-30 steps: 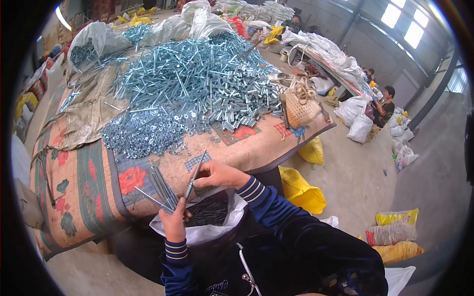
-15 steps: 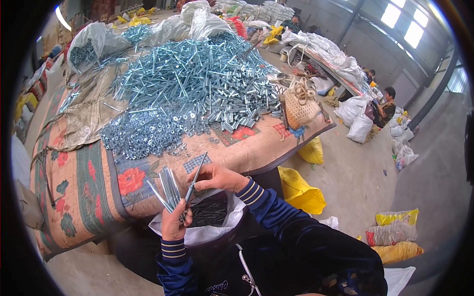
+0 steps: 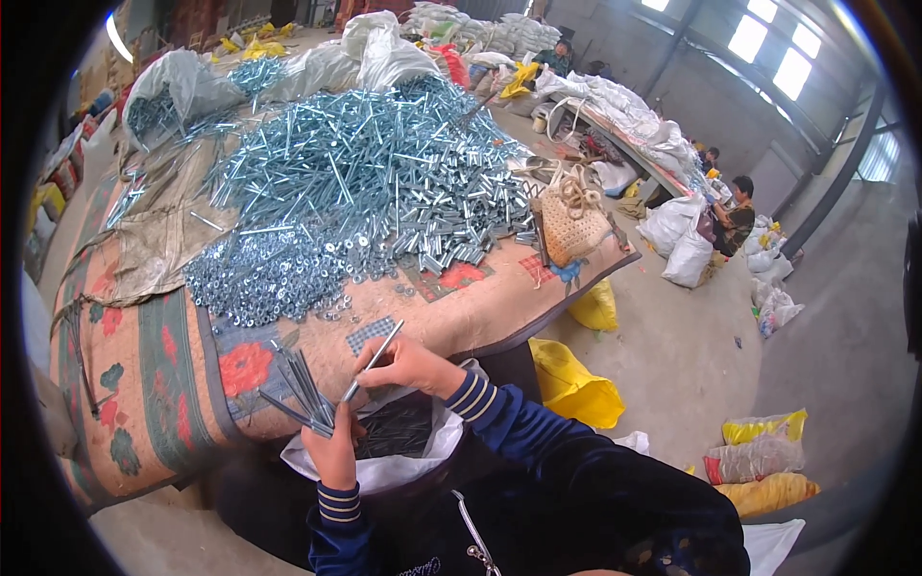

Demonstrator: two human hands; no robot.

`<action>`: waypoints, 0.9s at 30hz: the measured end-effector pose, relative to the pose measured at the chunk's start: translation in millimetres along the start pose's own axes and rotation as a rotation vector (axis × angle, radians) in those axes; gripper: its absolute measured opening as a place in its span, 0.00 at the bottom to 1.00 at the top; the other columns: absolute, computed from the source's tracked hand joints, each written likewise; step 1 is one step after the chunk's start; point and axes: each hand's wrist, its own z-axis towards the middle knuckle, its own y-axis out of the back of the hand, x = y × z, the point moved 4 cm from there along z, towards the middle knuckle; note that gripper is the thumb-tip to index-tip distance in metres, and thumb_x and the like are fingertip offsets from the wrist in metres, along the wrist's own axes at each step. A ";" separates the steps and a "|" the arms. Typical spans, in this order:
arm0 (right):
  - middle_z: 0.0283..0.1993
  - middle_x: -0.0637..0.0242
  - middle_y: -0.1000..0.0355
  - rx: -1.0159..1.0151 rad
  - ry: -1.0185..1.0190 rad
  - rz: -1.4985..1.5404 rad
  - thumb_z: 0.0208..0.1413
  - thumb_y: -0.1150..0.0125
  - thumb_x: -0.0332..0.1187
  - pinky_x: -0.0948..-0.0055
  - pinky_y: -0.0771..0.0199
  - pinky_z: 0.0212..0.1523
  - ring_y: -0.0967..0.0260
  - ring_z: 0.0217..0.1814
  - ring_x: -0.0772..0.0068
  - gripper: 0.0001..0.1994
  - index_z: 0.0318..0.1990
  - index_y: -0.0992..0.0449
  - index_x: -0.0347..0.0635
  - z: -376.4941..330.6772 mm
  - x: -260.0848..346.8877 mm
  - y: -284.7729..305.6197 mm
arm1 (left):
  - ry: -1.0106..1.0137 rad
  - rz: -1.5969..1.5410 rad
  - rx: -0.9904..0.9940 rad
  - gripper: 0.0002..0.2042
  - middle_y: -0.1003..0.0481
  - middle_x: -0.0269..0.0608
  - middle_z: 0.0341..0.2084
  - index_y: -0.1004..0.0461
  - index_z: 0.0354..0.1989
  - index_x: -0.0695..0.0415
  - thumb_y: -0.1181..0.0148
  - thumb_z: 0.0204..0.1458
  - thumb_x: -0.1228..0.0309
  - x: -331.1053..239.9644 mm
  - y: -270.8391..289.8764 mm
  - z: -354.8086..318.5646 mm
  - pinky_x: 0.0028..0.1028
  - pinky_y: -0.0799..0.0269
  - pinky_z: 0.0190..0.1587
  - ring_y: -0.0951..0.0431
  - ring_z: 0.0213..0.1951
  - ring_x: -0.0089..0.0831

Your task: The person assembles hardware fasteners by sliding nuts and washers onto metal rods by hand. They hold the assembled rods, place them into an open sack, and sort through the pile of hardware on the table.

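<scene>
My left hand (image 3: 334, 448) grips a fanned bundle of several long grey metal rods (image 3: 298, 387) at the near edge of the table. My right hand (image 3: 408, 366) pinches one more long rod (image 3: 373, 359), its lower end against the bundle. Just below both hands sits a white plastic bag (image 3: 384, 468) holding dark rods, resting in my lap. A big heap of shiny zinc bolts and sleeves (image 3: 384, 178) covers the table beyond, with a pile of small nuts or washers (image 3: 264, 278) nearer me.
The table wears a flowered blanket (image 3: 154, 365). A woven straw bag (image 3: 571, 226) stands at its right edge. White sacks (image 3: 375, 53) lie at the far end. Yellow bags (image 3: 571, 384) sit on the concrete floor to the right. Other people (image 3: 735, 216) sit farther off.
My right hand has drawn one rod up against the bundle in my left hand. The left hand's bundle has shifted a little and stays fanned.
</scene>
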 end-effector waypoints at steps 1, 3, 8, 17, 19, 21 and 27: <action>0.22 0.78 0.34 -0.073 -0.094 -0.150 0.50 0.35 0.35 0.85 0.43 0.21 0.42 0.20 0.89 0.08 0.31 0.25 0.41 2.1 -3.4 3.0 | 0.000 0.000 0.006 0.07 0.29 0.35 0.15 0.29 0.25 0.63 0.43 0.53 0.73 0.3 -1.5 0.7 0.17 0.41 0.15 0.30 0.14 0.20; 0.25 0.77 0.32 -0.118 -0.319 -0.273 0.49 0.34 0.32 0.86 0.39 0.27 0.37 0.27 0.88 0.08 0.33 0.24 0.38 0.4 -8.7 10.9 | -0.065 -0.005 0.002 0.07 0.29 0.35 0.15 0.29 0.24 0.63 0.43 0.52 0.75 -1.4 -4.1 1.1 0.17 0.42 0.15 0.30 0.14 0.20; 0.22 0.76 0.33 -0.062 -0.084 0.115 0.50 0.35 0.33 0.85 0.40 0.26 0.37 0.26 0.88 0.08 0.27 0.23 0.38 -3.8 9.2 0.1 | -0.017 -0.017 -0.001 0.06 0.29 0.34 0.15 0.30 0.24 0.63 0.43 0.52 0.76 -5.4 -4.6 -1.4 0.18 0.41 0.16 0.30 0.15 0.20; 0.26 0.73 0.29 -0.056 -0.103 -0.148 0.48 0.34 0.34 0.80 0.34 0.31 0.34 0.29 0.84 0.10 0.32 0.23 0.36 3.5 -9.6 11.0 | -0.031 0.011 0.030 0.06 0.29 0.33 0.17 0.30 0.28 0.61 0.43 0.54 0.72 -3.2 -6.2 2.1 0.16 0.42 0.15 0.30 0.15 0.19; 0.27 0.74 0.29 -0.077 -0.190 -0.332 0.47 0.34 0.32 0.82 0.35 0.33 0.35 0.30 0.85 0.09 0.33 0.23 0.37 5.2 -16.7 16.6 | -0.046 0.034 0.043 0.06 0.29 0.33 0.17 0.30 0.28 0.62 0.43 0.53 0.73 -4.7 -6.8 1.4 0.16 0.42 0.16 0.31 0.15 0.19; 0.23 0.76 0.31 -0.125 -0.103 -0.119 0.47 0.34 0.33 0.81 0.37 0.30 0.37 0.28 0.86 0.08 0.27 0.23 0.37 2.6 -6.9 4.1 | -0.030 0.036 0.027 0.05 0.29 0.34 0.16 0.29 0.27 0.63 0.43 0.53 0.75 -3.4 -5.1 1.6 0.17 0.42 0.16 0.31 0.14 0.19; 0.21 0.76 0.31 -0.058 -0.030 -0.316 0.46 0.34 0.32 0.78 0.36 0.29 0.36 0.26 0.84 0.07 0.25 0.23 0.39 0.6 -9.0 16.2 | -0.029 0.071 0.044 0.05 0.30 0.33 0.14 0.28 0.26 0.64 0.43 0.52 0.76 -3.0 -7.5 1.6 0.18 0.42 0.16 0.31 0.14 0.19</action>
